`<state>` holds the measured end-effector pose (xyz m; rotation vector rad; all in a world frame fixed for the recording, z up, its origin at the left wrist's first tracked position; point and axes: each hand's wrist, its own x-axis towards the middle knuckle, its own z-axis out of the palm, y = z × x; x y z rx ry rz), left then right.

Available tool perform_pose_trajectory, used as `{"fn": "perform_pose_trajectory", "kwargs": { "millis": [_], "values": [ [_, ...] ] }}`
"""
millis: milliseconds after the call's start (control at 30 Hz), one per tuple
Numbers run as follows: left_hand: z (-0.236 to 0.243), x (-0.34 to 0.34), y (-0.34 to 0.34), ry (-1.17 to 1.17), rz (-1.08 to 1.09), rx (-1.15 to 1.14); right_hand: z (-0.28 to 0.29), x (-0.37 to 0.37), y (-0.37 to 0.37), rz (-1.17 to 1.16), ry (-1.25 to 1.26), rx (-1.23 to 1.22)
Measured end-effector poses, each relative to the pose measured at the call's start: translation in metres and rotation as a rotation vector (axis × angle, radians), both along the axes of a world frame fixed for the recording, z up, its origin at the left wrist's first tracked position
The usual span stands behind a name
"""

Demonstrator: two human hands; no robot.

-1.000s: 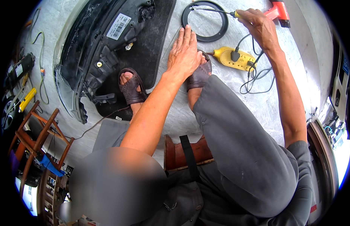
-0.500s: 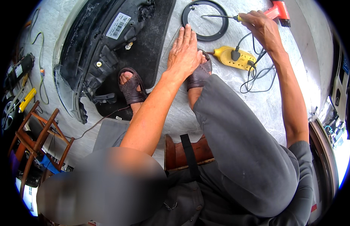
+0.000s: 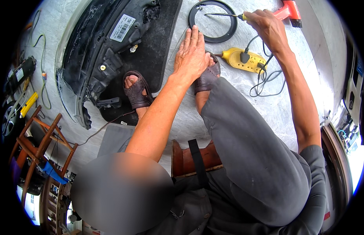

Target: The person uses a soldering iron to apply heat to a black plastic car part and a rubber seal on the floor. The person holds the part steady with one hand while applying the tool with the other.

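Note:
A black ring (image 3: 193, 33) lies flat on the floor at the top middle. My left hand (image 3: 189, 56) rests with fingers stretched out, its fingertips on the ring's lower left edge. From the right, my right hand (image 3: 266, 28) grips a yellow-handled pointed tool (image 3: 223, 15) with a long thin shaft. Its shaft crosses above the ring, the tip over the opening; I cannot tell whether it touches anything. Most of the handle is hidden in my fingers. Just beyond that hand lies a red heat gun (image 3: 288, 11), partly covered by it.
A large black headlight housing (image 3: 107, 58) sits on a black mat (image 3: 158, 51) at left. Near my right sandal (image 3: 208, 78) is a yellow power strip (image 3: 236, 60) with plugs and looping black cords (image 3: 264, 94). A wooden stool (image 3: 43, 135) stands far left.
My right hand has shifted slightly left, carrying the tool's tip a little left and up over the ring. The left hand stays in place on the ring.

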<state>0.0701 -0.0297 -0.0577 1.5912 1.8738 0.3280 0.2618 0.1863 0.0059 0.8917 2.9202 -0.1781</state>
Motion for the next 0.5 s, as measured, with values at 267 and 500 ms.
{"fn": "perform_pose_trajectory", "kwargs": {
  "millis": [267, 500],
  "values": [
    [0.000, 0.000, 0.000, 0.005, 0.001, -0.006, 0.003, 0.000, 0.001, -0.008, 0.064, 0.040],
    [-0.001, 0.000, 0.000, 0.016, -0.002, -0.006, 0.015, -0.029, 0.009, 0.055, 0.154, -0.030]
  ]
}}
